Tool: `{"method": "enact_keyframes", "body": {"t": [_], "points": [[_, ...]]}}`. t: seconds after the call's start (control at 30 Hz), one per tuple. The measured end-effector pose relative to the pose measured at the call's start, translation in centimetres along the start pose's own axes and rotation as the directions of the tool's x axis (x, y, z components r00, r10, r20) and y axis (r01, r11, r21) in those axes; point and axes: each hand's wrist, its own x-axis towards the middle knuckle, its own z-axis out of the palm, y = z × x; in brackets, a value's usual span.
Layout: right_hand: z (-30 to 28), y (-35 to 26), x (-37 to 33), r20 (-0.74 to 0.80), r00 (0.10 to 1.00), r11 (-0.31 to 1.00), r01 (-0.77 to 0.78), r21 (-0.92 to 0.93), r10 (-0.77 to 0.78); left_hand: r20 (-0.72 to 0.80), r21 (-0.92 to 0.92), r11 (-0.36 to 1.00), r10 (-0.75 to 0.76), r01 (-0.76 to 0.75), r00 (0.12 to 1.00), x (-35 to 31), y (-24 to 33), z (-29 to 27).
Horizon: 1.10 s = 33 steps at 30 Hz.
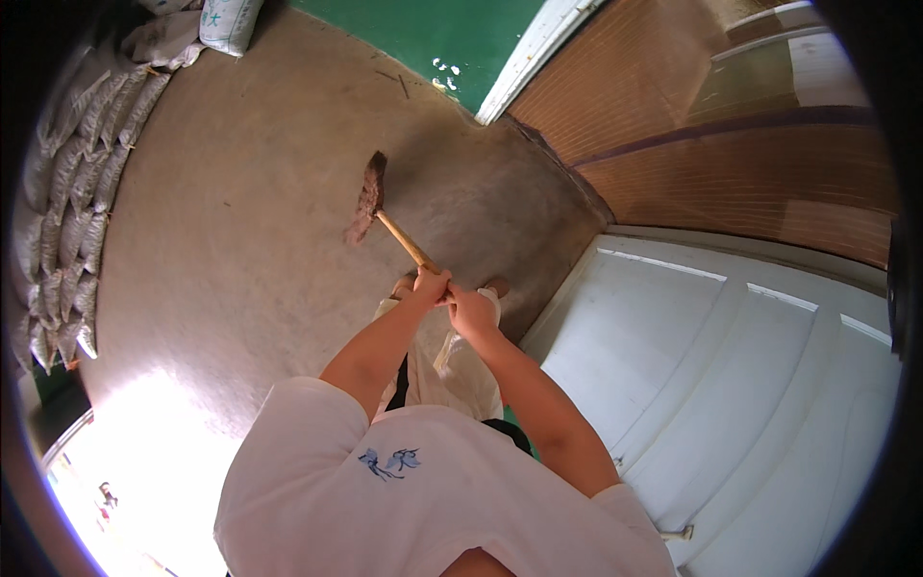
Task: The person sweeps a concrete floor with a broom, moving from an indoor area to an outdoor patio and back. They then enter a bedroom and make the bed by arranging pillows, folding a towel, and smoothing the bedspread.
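Note:
A long wooden-handled tool point(408, 239) slants away from my body toward the far left. Its wide, ragged brown head point(369, 197) rests on or just over the floor; I cannot tell if it is a mop or a broom. My left hand point(432, 285) is closed around the handle, the farther of the two along it. Close behind, on the right, my right hand point(471, 312) is also closed on it. The handle's near end is hidden by my hands. Both forearms reach forward and meet in front of my legs.
Stacked filled sacks point(77, 192) line the left side, and a white sack point(229, 24) stands at the far left. A pale panelled door point(663, 327) is close on my right, beside a brown panelled wall point(692, 125). Beyond the brown floor point(240, 192) lies green flooring point(423, 34).

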Motion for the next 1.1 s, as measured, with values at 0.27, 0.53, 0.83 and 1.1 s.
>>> {"method": "enact_keyframes", "body": {"t": [0.27, 0.53, 0.83, 1.1], "points": [[-7.1, 14.8, 2.0, 0.113, 0.984, 0.990, -0.131, -0.046, 0.136, 0.209, -0.242, 0.950, -0.146, 0.195, 0.967, 4.0, 0.2, 16.0], [-17.3, 26.6, 2.0, -0.383, 0.892, 0.958, -0.154, 0.241, 0.240, 0.315, 0.081, 0.992, -0.114, 0.093, 0.942, 6.2, 5.9, 32.9], [-38.1, 34.5, 11.8, -0.751, 0.562, 0.856, 0.137, 0.498, 0.347, 0.665, 0.284, 0.165, 0.676, -0.944, 0.318, -2.9, 31.7, 54.8], [-54.6, 41.2, 19.9, -0.822, 0.438, 0.888, 0.101, 0.448, 0.364, 0.814, 0.103, -0.019, 0.576, -0.994, 0.073, -7.4, 46.0, 73.0]]}}
